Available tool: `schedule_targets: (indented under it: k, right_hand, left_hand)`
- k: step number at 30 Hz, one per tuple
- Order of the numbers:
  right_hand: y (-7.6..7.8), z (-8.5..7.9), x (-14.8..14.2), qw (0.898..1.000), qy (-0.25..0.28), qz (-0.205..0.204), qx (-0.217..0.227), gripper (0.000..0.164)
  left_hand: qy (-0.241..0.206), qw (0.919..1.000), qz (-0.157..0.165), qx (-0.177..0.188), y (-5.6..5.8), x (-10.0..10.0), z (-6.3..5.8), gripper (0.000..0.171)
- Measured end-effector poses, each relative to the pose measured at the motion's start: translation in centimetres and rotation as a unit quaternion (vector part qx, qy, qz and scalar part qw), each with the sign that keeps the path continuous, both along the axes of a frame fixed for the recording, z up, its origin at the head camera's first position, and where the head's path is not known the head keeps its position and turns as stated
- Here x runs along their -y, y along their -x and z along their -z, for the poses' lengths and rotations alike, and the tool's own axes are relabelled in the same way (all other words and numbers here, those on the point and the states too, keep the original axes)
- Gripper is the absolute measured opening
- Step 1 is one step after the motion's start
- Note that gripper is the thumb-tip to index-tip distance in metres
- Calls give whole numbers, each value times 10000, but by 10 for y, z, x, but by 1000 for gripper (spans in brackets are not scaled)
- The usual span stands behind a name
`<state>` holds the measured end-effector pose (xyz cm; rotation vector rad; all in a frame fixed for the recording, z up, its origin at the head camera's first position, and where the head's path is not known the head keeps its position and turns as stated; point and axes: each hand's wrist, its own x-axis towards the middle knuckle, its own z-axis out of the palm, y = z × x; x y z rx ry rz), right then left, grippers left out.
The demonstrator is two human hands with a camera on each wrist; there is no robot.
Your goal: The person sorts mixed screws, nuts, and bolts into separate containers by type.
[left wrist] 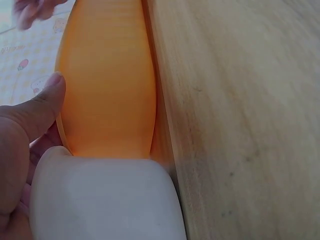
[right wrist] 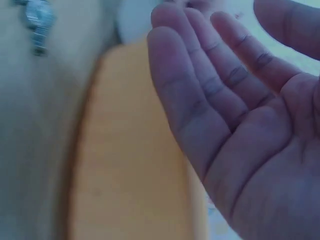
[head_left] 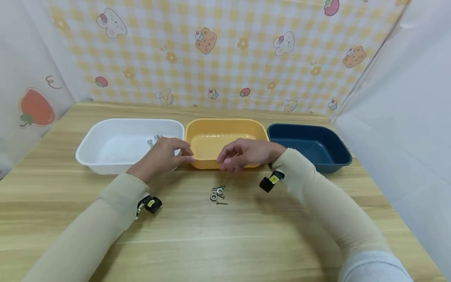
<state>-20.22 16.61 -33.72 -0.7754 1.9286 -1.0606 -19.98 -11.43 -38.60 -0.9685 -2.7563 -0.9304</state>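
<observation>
My left hand [head_left: 163,156] is at the front left corner of the yellow plastic bin [head_left: 225,163], its thumb [left wrist: 47,102] on the rim and its other fingers reaching behind it; it pinches the rim there. My right hand [head_left: 243,154] hovers over the front rim of the same bin, fingers loosely bent and palm bare in the right wrist view. On the table in front of the bin lies a small group of hardware: nuts [head_left: 213,197] and several screws [head_left: 222,203]. In the white bin [head_left: 116,168] are several bolts [head_left: 150,142], partly hidden by my left hand.
A dark blue bin [head_left: 325,167] stands right of the yellow one, and the three bins form a row on the wooden table [head_left: 197,246]. Behind hangs a checked yellow cloth [head_left: 225,70]. A white sheet [head_left: 398,117] borders the right side.
</observation>
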Motion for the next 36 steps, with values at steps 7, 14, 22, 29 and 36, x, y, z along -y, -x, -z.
schedule_targets:
  k: [7, 14, 22, 29, 36]
  right_hand:
    - [-14, 27, 6, 9983, -334, -424, -212, 22]
    - [-18, 39, 11, 9975, -570, -394, 107, 18]
    - [-23, 47, 20, 9936, -1032, -422, -178, 18]
    - [-22, 52, 24, 9923, -1023, -488, -503, 17]
    - [-20, 54, 25, 9888, -1180, -629, -657, 22]
  left_hand:
    - [83, 9997, -84, 200, 1, 0, -3, 10]
    - [84, 9998, -80, 177, 1, 0, -3, 10]
    - [94, 9999, 37, -121, 0, 1, 0, 10]
    - [115, 9999, 22, -89, -1, 0, 0, 10]
    - [98, 9999, -28, -84, -1, -1, 0, 10]
